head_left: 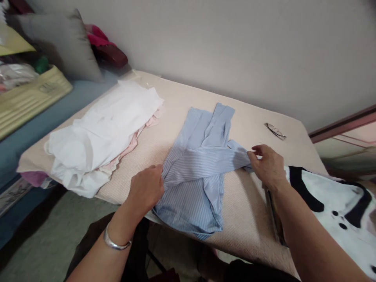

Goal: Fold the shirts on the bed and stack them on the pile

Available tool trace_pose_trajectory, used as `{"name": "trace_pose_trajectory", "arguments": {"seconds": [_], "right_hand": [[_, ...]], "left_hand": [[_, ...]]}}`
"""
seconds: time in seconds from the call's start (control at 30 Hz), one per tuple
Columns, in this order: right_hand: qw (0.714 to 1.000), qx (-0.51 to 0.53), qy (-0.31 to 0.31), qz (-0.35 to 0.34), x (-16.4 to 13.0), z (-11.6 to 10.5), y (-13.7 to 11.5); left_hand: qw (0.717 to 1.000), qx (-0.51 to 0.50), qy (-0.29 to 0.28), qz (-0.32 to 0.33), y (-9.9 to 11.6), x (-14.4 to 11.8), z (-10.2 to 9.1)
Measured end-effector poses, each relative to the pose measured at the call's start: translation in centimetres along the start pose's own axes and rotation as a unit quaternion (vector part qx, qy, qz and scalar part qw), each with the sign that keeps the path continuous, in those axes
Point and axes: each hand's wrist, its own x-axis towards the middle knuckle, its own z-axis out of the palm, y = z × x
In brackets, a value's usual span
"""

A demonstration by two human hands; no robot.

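Observation:
A blue-and-white striped shirt (188, 203) lies partly folded on the covered table, its lower end at the front edge. One of its sleeves (211, 158) stretches across the body from left to right. My left hand (148, 186), with a silver bangle on the wrist, is closed on the shirt's left edge where the sleeve turns over. On the other side my right hand (266, 162) pinches the cuff end of that sleeve, a little above the table. Another folded part of the shirt (221, 117) points toward the wall.
White and pink clothes (102, 129) are piled on the table's left. Eyeglasses (275, 131) lie at the back right. A white garment with black trim (329, 211) is at the right. Beyond the left edge are a yellow basket (38, 96) and a grey cushion (58, 41). A wall (211, 47) stands behind.

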Motion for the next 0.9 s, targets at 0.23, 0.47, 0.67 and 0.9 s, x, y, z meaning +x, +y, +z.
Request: {"name": "trace_pose_trajectory", "arguments": {"seconds": [0.23,0.47,0.67,0.9], "right_hand": [[1.000,-0.003,0.020,0.020,0.7,-0.6,0.7],[0.991,-0.068,0.040,0.110,3.4,-2.2,2.8],[0.976,-0.098,-0.142,0.130,6.8,2.0,1.4],[0.977,-0.053,-0.150,0.142,9.2,1.7,1.7]], "left_hand": [[0.989,0.037,-0.080,0.118,-0.6,-0.5,1.6],[0.983,-0.121,0.011,0.138,1.6,1.1,1.8],[0.984,-0.106,-0.046,0.136,3.1,1.7,4.0],[0.983,-0.090,-0.048,0.154,2.9,2.0,4.2]]}}
